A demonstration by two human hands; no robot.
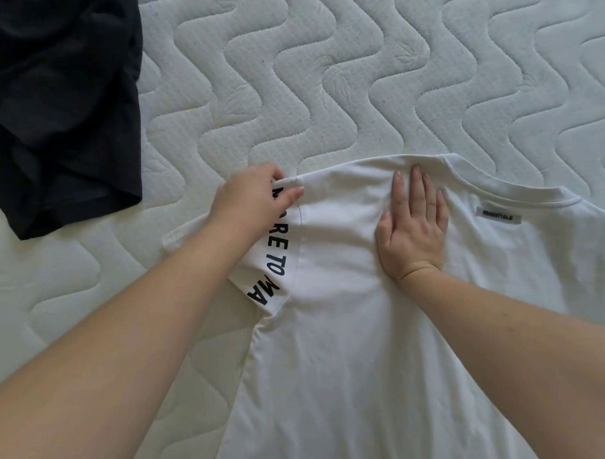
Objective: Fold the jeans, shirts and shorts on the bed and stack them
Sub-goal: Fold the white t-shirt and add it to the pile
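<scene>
Two bare forearms reach in from the bottom corners, over the lower part of a white shirt that lies flat on the bed with its collar away from the camera. The left hand pinches the folded-over left edge of the shirt at the shoulder, thumb on top and fingers curled under the cloth. The strip it holds is turned over onto the shirt and shows black block letters running down the fold. The right hand lies flat on the shirt just below the collar, fingers straight and close together, palm pressing the cloth down. The two hands are apart, with a bare stretch of shirt between them.

To the right of the right hand, a small dark label is sewn just under the collar. The collar curves toward the right edge of the view, and the right sleeve runs out of sight there. The shirt's hem runs out of sight at the bottom. The left sleeve pokes out from under the left forearm onto the mattress.

A crumpled black garment lies in the top left corner, well apart from the shirt, its hem nearest the left hand. Between the two, and all across the top beyond the collar, the white quilted mattress with its wavy stitching lies bare
</scene>
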